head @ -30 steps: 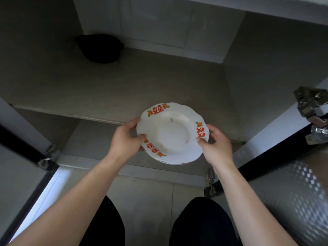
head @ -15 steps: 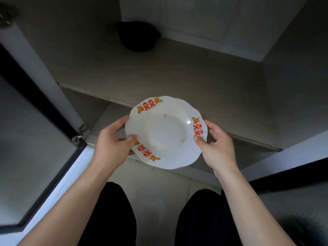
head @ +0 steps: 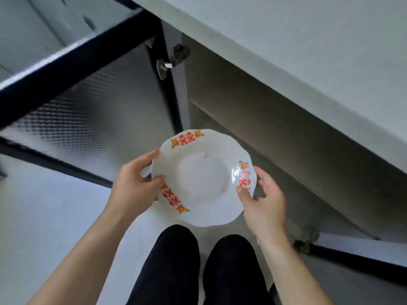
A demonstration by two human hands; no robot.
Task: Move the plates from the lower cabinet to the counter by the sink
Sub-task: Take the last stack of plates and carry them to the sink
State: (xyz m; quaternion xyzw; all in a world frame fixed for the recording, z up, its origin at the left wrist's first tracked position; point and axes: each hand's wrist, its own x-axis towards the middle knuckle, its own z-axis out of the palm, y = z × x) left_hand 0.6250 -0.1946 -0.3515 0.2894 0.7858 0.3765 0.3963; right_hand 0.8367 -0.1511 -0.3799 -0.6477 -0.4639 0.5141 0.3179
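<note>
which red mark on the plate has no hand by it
The far-rim mark on the plate; the others sit beside the left hand and right hand.

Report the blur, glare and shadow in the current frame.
Head view: the open door at upper left is smeared by motion blur. The plate is fairly sharp, with a small glare streak near its right rim. The cabinet interior lies in shadow.

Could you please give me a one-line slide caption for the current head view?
Left hand and right hand grip a white, red-patterned plate by its rim before the open cabinet.
</note>
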